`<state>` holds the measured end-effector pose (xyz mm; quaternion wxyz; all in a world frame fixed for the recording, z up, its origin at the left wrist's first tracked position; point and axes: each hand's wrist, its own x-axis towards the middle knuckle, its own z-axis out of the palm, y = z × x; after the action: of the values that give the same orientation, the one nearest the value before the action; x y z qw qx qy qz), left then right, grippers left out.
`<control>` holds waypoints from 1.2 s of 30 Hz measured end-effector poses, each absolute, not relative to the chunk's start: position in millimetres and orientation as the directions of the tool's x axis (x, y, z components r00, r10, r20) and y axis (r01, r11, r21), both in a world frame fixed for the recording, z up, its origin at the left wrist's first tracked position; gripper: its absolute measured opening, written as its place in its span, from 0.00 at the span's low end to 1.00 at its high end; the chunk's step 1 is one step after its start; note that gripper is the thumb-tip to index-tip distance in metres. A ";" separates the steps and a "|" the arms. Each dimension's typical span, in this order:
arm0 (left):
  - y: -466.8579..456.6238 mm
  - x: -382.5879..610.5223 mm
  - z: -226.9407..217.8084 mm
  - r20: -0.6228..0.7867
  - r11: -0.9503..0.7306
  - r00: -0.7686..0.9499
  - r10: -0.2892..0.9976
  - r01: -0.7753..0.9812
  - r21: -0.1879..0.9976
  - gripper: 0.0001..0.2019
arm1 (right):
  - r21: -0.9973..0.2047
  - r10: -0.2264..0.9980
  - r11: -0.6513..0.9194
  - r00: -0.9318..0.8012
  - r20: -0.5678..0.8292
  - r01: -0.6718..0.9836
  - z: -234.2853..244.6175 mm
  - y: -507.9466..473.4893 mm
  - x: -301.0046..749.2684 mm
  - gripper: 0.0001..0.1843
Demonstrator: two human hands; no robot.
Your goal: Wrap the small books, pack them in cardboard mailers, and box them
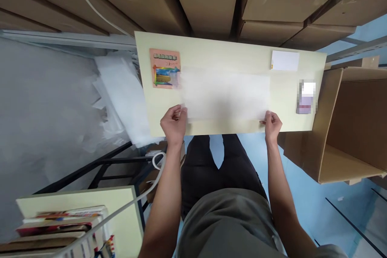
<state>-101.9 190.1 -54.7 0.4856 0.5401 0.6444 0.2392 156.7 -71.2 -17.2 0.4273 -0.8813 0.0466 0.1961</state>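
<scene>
A thin, whitish, slightly see-through sheet [225,94] stretches between my two hands over the pale yellow table [229,127]. My left hand [175,123] pinches its near left corner between thumb and fingers. At the near right corner, my right hand [272,125] has its thumb and fingers closed on the sheet too. Motion blurs parts of the sheet, and I cannot tell whether it is one layer or a bag. Its far left edge slightly overlaps a pink book [165,68] with a colourful cover picture, which lies flat at the table's left.
A white card-like rectangle [285,61] and a partly blurred-out small item [306,98] lie at the table's right. An open cardboard box [329,129] stands beyond. White sheets [121,92] hang at left. Books [60,229] fill the lower-left stand, crossed by a cable [121,209]. Cartons [205,12] line the back.
</scene>
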 end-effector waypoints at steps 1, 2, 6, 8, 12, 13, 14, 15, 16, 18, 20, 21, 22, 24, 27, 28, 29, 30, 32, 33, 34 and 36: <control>190.3 -100.7 -54.0 -0.360 0.293 0.058 0.931 0.471 0.832 0.15 | -0.727 0.085 -0.643 0.920 -0.383 -0.243 -16.3 -70.8 158.8 0.36; 190.8 -99.6 -53.3 -0.359 0.293 0.054 0.932 0.470 0.833 0.14 | -0.718 0.084 -0.654 0.920 -0.382 -0.238 -15.6 -70.3 160.7 0.36; 196.0 -99.2 -54.4 -0.379 0.348 -0.022 0.925 0.445 0.825 0.13 | -0.701 0.068 -0.668 0.917 -0.393 -0.251 -16.3 -67.9 165.3 0.39; 199.8 -101.3 -57.1 -0.395 0.382 -0.062 0.917 0.426 0.820 0.14 | -0.705 0.058 -0.658 0.916 -0.397 -0.264 -18.0 -67.1 165.7 0.40; 206.4 -105.2 -61.7 -0.418 0.413 -0.077 0.905 0.395 0.821 0.14 | -0.703 0.067 -0.666 0.918 -0.390 -0.250 -20.2 -67.3 164.1 0.38; 207.4 -105.8 -62.2 -0.427 0.421 -0.076 0.901 0.389 0.819 0.13 | -0.698 0.072 -0.675 0.920 -0.386 -0.240 -20.1 -67.8 163.5 0.38; 208.0 -106.2 -62.2 -0.440 0.433 -0.074 0.895 0.381 0.817 0.13 | -0.690 0.080 -0.689 0.923 -0.376 -0.222 -19.6 -68.3 162.7 0.37; 208.3 -106.6 -61.8 -0.457 0.448 -0.070 0.887 0.371 0.813 0.12 | -0.677 0.087 -0.712 0.932 -0.351 -0.188 -18.7 -68.7 161.7 0.36; 208.1 -106.9 -61.1 -0.476 0.464 -0.061 0.877 0.360 0.809 0.12 | -0.655 0.096 -0.743 0.948 -0.304 -0.135 -17.7 -69.0 160.6 0.35; 206.4 -108.0 -58.3 -0.505 0.484 -0.030 0.863 0.337 0.808 0.13 | -0.580 0.131 -0.814 0.980 -0.150 0.020 -15.4 -68.7 157.5 0.31; 203.6 -109.2 -54.4 -0.489 0.453 0.031 0.872 0.327 0.829 0.17 | -0.516 0.218 -0.839 0.975 -0.031 0.171 -14.0 -66.2 153.2 0.27; 202.0 -109.8 -52.4 -0.465 0.420 0.069 0.882 0.330 0.845 0.18 | -0.514 0.272 -0.828 0.962 -0.020 0.224 -14.1 -64.1 150.7 0.25; 200.6 -110.2 -50.7 -0.438 0.381 0.109 0.893 0.339 0.860 0.18 | -0.530 0.325 -0.808 0.945 -0.039 0.256 -14.9 -61.5 148.0 0.24; 198.6 -110.3 -48.9 -0.394 0.314 0.170 0.903 0.363 0.877 0.15 | -0.577 0.394 -0.771 0.913 -0.103 0.268 -18.3 -55.8 142.6 0.21; 198.3 -109.1 -51.6 -0.377 0.291 0.181 0.908 0.375 0.880 0.14 | -0.590 0.396 -0.767 0.910 -0.126 0.252 -25.6 -49.2 136.4 0.20; 198.7 -108.5 -53.4 -0.379 0.298 0.166 0.910 0.372 0.879 0.15 | -0.586 0.389 -0.770 0.914 -0.119 0.252 -27.8 -48.1 135.1 0.20; 199.3 -107.8 -55.4 -0.385 0.311 0.147 0.911 0.369 0.876 0.16 | -0.581 0.386 -0.773 0.916 -0.112 0.254 -29.6 -47.5 134.4 0.21; 199.8 -107.2 -57.2 -0.396 0.327 0.128 0.909 0.368 0.870 0.17 | -0.578 0.385 -0.775 0.916 -0.110 0.256 -30.9 -47.2 134.3 0.21; 200.4 -105.9 -59.7 -0.421 0.360 0.096 0.902 0.374 0.855 0.16 | -0.573 0.383 -0.779 0.916 -0.117 0.252 -32.4 -47.4 135.3 0.21; 200.4 -105.2 -60.3 -0.432 0.370 0.089 0.898 0.379 0.848 0.15 | -0.574 0.379 -0.782 0.917 -0.125 0.245 -32.7 -47.7 136.5 0.21; 200.1 -104.4 -60.5 -0.437 0.374 0.087 0.895 0.384 0.844 0.14 | -0.576 0.374 -0.783 0.918 -0.134 0.235 -32.9 -47.9 137.8 0.21; 199.0 -102.6 -60.0 -0.427 0.361 0.095 0.899 0.390 0.847 0.12 | -0.585 0.362 -0.783 0.920 -0.153 0.210 -33.2 -48.3 140.9 0.21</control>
<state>-102.6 199.0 -60.0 0.5337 0.5123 0.6292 0.2383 140.9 -48.3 -33.2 0.2916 -0.9353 -0.1529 0.1297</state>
